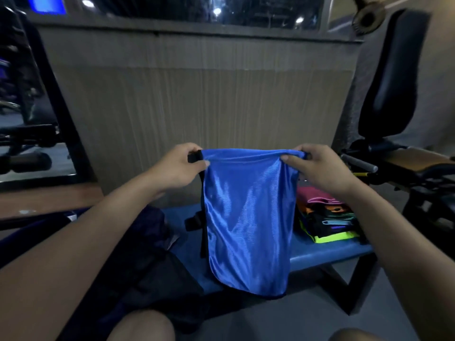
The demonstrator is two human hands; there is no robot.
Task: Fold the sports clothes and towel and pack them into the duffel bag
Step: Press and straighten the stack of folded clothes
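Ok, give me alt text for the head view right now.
Both hands, left hand and right hand, pinch the top corners of a shiny blue bag, holding it hanging above a blue bench. Folded colourful clothes lie stacked on the bench, right of it.

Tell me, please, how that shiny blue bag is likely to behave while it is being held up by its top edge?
The blue bag hangs slack with creases below the left hand and right hand, so it is probably floppy and light. Its glossy sheen suggests that it may be slippery.
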